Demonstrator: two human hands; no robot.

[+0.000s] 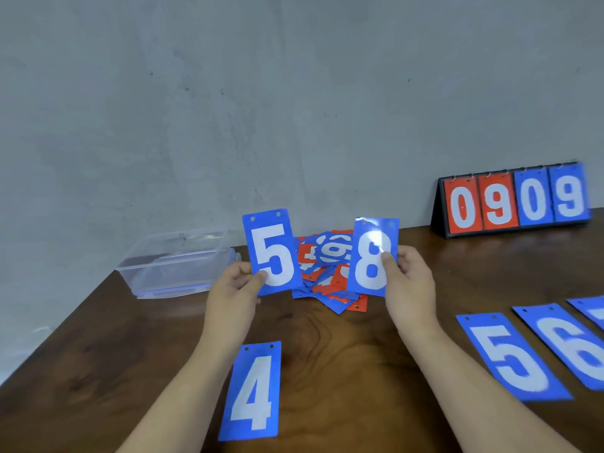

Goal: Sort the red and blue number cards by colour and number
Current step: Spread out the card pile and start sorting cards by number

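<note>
**Cards partly sorted: two blues in hand, mixed pile waiting**

Head view: the left grip [233, 282] pinches a blue 5 card [273, 253] near its lower edge, thumb on the face, and holds it upright above the bench [343, 354]. The right grip [408, 276] pinches a blue 8 card [372, 259] the same way. Behind and between them lies the mixed pile [330, 279] of red and blue cards, overlapping so that most numbers are hidden.

A blue 4 card [251, 392] lies flat between the forearms, beside the left one. At the right lies a row: a second blue 5 [510, 358], a blue 6 [575, 348] and a further blue card [591, 308] cut off by the frame edge. No red card is laid out in view, so the task looks to be at an early stage, with the whole pile and every red to go.

A clear plastic box [176, 263] sits at the back left against the wall. A flip scoreboard [516, 201] reading 0 9 0 9 stands at the back right. Nothing blocks the bare wood between the 4 and the row.
</note>
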